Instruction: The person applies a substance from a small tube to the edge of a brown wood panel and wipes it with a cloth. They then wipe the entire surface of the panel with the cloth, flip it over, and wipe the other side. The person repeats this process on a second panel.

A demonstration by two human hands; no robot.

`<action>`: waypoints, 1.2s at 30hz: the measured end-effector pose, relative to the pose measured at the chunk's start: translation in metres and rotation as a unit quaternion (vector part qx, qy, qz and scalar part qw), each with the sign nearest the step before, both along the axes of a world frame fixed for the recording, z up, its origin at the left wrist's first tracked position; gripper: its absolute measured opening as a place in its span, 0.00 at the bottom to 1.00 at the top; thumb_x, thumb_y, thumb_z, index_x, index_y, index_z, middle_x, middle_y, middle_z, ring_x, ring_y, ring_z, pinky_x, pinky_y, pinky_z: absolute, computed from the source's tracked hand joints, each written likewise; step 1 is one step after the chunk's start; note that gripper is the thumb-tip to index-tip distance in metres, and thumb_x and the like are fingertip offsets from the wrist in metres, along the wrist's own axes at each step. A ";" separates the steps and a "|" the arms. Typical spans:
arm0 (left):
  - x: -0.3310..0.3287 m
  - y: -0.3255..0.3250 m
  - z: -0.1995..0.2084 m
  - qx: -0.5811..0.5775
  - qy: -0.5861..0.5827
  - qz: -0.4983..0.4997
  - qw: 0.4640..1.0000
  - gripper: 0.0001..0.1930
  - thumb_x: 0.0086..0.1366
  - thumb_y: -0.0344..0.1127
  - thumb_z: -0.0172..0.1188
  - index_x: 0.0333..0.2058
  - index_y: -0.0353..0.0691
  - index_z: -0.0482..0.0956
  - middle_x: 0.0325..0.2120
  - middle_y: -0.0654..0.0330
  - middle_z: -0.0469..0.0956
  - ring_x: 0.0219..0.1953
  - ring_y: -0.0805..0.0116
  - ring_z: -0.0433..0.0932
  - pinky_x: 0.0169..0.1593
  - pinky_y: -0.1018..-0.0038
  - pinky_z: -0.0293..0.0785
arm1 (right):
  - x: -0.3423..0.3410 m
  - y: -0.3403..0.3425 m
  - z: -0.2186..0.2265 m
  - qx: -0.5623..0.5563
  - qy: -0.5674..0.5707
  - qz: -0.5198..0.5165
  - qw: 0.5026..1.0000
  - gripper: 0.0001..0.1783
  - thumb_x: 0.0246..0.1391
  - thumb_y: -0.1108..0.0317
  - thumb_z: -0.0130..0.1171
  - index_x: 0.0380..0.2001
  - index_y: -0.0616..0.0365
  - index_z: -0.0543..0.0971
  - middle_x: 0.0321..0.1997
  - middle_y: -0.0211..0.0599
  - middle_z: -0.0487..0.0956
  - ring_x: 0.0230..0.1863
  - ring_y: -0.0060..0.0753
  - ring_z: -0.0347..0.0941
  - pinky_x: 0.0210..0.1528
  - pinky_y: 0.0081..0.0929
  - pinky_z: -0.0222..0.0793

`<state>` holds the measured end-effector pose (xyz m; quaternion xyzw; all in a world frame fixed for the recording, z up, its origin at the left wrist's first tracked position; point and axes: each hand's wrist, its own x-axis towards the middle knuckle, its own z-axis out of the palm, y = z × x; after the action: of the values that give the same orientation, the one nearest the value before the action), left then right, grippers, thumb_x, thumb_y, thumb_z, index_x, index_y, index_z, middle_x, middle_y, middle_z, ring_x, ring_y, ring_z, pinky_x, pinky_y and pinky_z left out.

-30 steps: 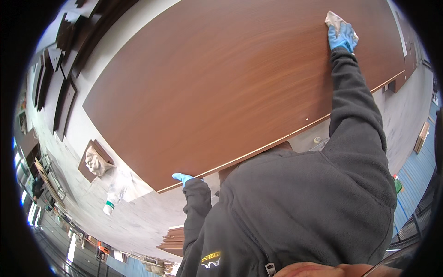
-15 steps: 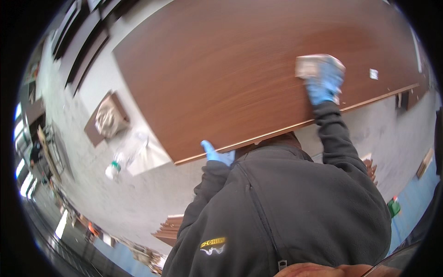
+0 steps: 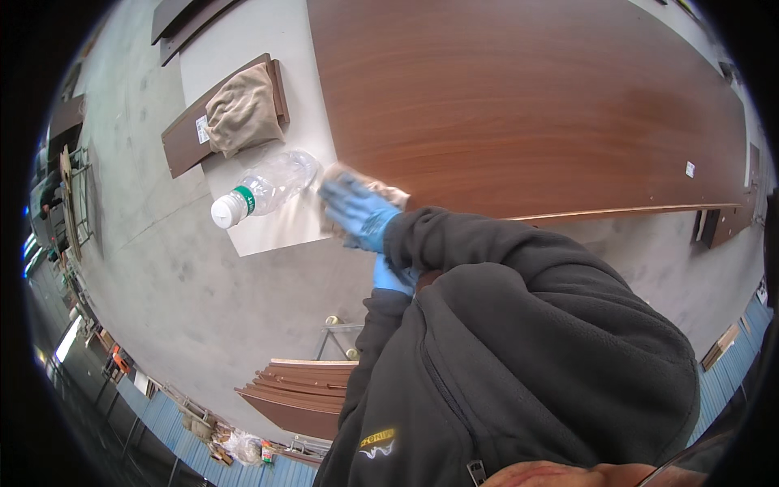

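A large brown wood-grain panel lies flat in front of me. My right hand, in a blue glove, reaches across my body to the panel's near left corner. It holds a crumpled beige cloth, which bunches out around the fingers and hangs past the corner. Under that wrist, my left hand, also gloved in blue, is close to the panel's near edge. The right forearm covers its fingers. A clear plastic bottle with a white cap and green band lies just left of the cloth.
Another bunched beige cloth rests on small brown boards at the left. A white sheet shows beneath the bottle. A stack of brown boards stands below left, beside a metal frame with wheels. A small white label is on the panel.
My right hand has swept the cloth leftward from the panel's right part to its near left corner. The view has shifted left, and my right forearm now covers the left hand's fingers.
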<state>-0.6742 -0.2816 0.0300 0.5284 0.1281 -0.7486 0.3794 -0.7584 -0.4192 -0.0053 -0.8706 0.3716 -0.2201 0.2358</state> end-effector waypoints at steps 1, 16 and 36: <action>0.005 0.000 0.000 0.013 -0.004 0.026 1.000 0.26 0.82 0.56 0.46 0.67 0.45 0.73 0.65 0.55 0.77 0.66 0.55 0.75 0.68 0.58 0.76 | 0.017 0.000 -0.005 -0.063 0.071 0.009 0.995 0.42 0.54 0.47 0.67 0.65 0.65 0.74 0.77 0.54 0.68 0.83 0.54 0.55 0.85 0.63 0.36; -0.005 -0.058 -0.016 0.092 -0.134 0.087 0.983 0.44 0.75 0.76 0.43 0.75 0.47 0.64 0.74 0.54 0.65 0.74 0.52 0.66 0.77 0.47 0.64 | -0.320 -0.014 0.052 -0.050 0.154 -0.391 0.906 0.40 0.60 0.44 0.65 0.66 0.61 0.72 0.72 0.57 0.68 0.75 0.63 0.61 0.77 0.60 0.55; 0.000 -0.052 -0.036 0.109 -0.184 0.089 0.973 0.43 0.76 0.75 0.42 0.76 0.52 0.63 0.76 0.62 0.64 0.75 0.55 0.64 0.77 0.53 0.62 | -0.235 -0.089 0.027 -0.011 0.038 -0.155 0.987 0.40 0.60 0.54 0.66 0.71 0.63 0.71 0.81 0.58 0.62 0.83 0.59 0.55 0.87 0.59 0.40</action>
<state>-0.6739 -0.3339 -0.0058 0.6821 0.1834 -0.5830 0.4015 -0.9932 -0.5077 0.0212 -0.8128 0.5080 -0.2248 0.1754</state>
